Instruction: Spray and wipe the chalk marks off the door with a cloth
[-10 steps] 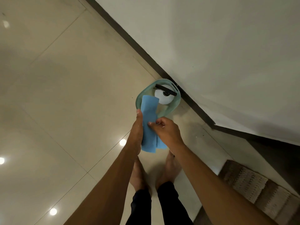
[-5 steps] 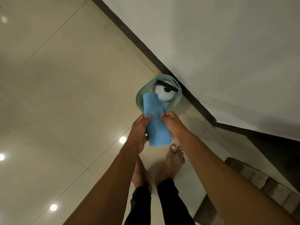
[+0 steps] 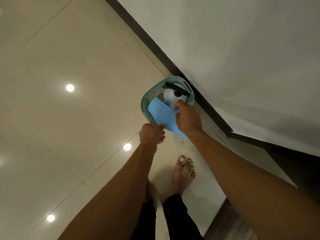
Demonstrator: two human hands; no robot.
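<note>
A blue cloth (image 3: 161,115) is stretched between both hands above a green basket (image 3: 144,103) on the floor. My left hand (image 3: 151,134) pinches the cloth's near left corner. My right hand (image 3: 187,117) grips its right edge, fingers curled over it. In the basket stands a white spray bottle (image 3: 170,96) with a black trigger head (image 3: 176,88). The cloth's far end hangs over the basket's front rim. No door or chalk marks are in view.
The basket sits against a dark skirting board (image 3: 155,44) under a white wall (image 3: 242,49). Glossy beige floor tiles (image 3: 69,118) spread to the left. My bare feet (image 3: 183,172) stand below the hands. A woven mat (image 3: 232,224) lies at the lower right.
Both hands have moved forward and spread apart, opening the folded cloth out flat over the basket. The view has tilted closer to the basket.
</note>
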